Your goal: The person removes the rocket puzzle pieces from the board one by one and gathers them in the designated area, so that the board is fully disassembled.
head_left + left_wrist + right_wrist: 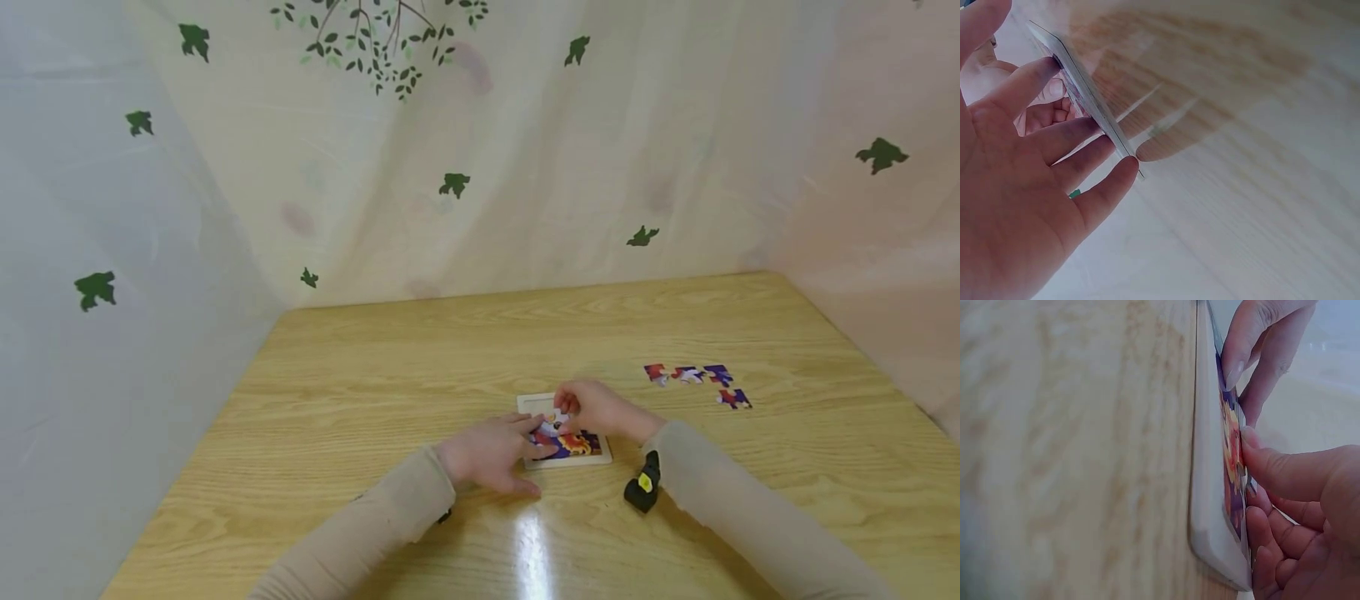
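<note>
Pale backdrop point(525, 125) with dark green shapes point(454, 184), behind a wood-grain desk point(390, 367). White puzzle tray point(1207, 487) lies flat on it, near side filled with brightly coloured laid pieces point(577, 444), pale bottom showing along part of the far side. Left hand point(491, 454) spread, reaching over tray and picture, likely steadying both. Right hand point(600, 410) curled, thumb and fingertips pinching a puzzle piece point(1251, 485) at the tray's surface; how firmly, I cannot tell. Four loose pieces point(688, 375) lie to my right, well apart from the tray. Step in hand, as I judge it: seating this piece among its neighbours. Next move seems to call for matching tab to gap, then pressing level while my left hand braces.
</note>
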A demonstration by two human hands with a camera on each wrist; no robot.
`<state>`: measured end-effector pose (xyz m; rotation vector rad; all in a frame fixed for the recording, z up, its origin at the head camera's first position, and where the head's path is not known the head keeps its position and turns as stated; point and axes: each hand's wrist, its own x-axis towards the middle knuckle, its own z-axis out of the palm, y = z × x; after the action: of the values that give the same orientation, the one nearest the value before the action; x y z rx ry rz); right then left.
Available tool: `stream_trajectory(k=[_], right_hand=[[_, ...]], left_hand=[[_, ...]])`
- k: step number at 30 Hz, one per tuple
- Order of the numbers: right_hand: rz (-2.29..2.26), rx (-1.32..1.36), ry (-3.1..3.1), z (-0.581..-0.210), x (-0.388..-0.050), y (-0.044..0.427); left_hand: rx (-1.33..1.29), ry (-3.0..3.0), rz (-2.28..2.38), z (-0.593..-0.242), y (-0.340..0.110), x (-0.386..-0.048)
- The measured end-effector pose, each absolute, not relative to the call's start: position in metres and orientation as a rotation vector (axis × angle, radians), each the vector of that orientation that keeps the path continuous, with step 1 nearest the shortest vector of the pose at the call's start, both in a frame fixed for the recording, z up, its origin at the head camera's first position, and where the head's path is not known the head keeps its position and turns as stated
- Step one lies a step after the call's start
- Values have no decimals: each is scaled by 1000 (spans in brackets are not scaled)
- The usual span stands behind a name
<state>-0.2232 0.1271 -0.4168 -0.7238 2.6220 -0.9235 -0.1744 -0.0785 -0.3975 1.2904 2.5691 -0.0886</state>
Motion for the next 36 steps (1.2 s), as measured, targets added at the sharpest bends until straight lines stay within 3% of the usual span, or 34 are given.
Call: stream_trajectory(k=[36], right_hand=[[-1241,-722,2597,-416,-226,149]], left_hand=[[1343,2576,-122,-405,-84,-173]])
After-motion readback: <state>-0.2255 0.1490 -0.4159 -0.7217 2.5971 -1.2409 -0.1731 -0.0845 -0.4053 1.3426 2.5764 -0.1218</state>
